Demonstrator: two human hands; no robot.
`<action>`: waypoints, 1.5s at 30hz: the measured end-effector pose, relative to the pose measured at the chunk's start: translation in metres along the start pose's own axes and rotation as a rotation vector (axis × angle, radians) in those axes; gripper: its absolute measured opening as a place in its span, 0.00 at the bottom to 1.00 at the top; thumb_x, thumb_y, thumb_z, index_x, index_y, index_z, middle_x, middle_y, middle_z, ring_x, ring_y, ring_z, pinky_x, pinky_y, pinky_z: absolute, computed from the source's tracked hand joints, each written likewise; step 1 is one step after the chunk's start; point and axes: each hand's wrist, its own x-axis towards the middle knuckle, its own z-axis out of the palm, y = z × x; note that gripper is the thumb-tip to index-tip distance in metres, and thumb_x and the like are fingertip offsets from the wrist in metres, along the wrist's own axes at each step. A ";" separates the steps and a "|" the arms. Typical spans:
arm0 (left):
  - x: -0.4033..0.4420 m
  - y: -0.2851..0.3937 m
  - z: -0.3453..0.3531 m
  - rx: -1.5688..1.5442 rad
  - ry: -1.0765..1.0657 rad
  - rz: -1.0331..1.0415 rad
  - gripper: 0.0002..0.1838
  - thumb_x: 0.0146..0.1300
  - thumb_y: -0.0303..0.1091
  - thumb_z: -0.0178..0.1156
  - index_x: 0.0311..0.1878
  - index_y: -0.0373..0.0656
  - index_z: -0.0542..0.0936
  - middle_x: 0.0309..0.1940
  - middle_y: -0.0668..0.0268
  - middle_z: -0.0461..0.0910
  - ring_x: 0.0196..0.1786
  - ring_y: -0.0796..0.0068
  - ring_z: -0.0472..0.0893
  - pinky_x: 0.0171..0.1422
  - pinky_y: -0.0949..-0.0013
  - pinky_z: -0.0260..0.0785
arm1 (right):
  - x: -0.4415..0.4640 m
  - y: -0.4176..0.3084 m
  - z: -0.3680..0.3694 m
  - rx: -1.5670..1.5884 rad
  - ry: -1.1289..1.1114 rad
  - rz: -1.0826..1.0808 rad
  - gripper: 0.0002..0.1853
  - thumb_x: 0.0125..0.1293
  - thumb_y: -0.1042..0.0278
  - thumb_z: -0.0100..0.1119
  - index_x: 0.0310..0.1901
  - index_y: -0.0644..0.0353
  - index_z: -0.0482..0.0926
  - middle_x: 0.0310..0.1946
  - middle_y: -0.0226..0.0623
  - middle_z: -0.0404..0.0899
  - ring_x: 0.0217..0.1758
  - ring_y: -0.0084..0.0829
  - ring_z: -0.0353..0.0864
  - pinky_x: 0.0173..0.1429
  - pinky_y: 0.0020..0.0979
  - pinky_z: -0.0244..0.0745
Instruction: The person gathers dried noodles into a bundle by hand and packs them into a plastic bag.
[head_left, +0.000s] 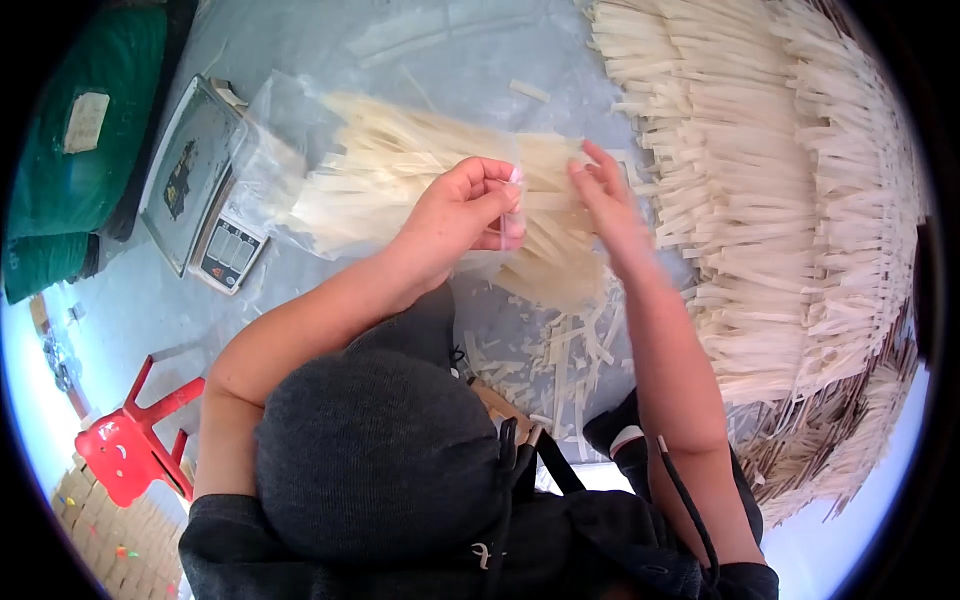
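Note:
My left hand (pixel 470 205) is closed, fingers curled, pinching the edge of a clear plastic bag (pixel 507 232). Flat, pale dried noodles (pixel 545 262) show through and around the plastic beneath both hands. My right hand (pixel 608 200) hovers just right of the bag's edge, slightly blurred, its thumb and forefinger stretched out and a little apart; I see nothing held in it. Left of my hands, a further heap of dried noodles (pixel 385 150) lies in clear plastic (pixel 275 135). Whether this is one bag or two, I cannot tell.
A digital scale (pixel 232 250) with a metal pan (pixel 185 180) stands at the left. Tall stacks of dried noodles (pixel 745 200) rise on the right. Broken noodle bits (pixel 570 350) litter the grey surface (pixel 480 60) near me. A red stool (pixel 125 455) and green sacks (pixel 75 190) are farther left.

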 end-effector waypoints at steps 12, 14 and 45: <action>-0.004 -0.035 -0.232 0.742 0.914 0.490 0.16 0.68 0.44 0.59 0.51 0.42 0.82 0.43 0.60 0.84 0.47 0.70 0.82 0.56 0.69 0.71 | -0.016 0.091 -0.082 0.149 0.265 0.180 0.36 0.72 0.37 0.45 0.74 0.48 0.59 0.73 0.39 0.59 0.75 0.42 0.58 0.76 0.34 0.50; -0.010 -0.069 -0.258 0.770 0.990 0.402 0.19 0.69 0.47 0.57 0.50 0.40 0.82 0.44 0.58 0.84 0.50 0.67 0.82 0.58 0.69 0.70 | -0.020 0.098 -0.073 0.295 0.312 0.343 0.39 0.71 0.34 0.43 0.75 0.51 0.56 0.75 0.37 0.56 0.75 0.44 0.56 0.77 0.33 0.48; 0.075 0.016 -0.244 0.505 0.382 0.014 0.38 0.69 0.68 0.42 0.75 0.58 0.61 0.76 0.64 0.57 0.78 0.61 0.53 0.78 0.55 0.43 | 0.036 0.141 -0.077 0.184 0.230 0.281 0.33 0.69 0.37 0.50 0.63 0.58 0.73 0.58 0.37 0.76 0.58 0.29 0.74 0.61 0.32 0.66</action>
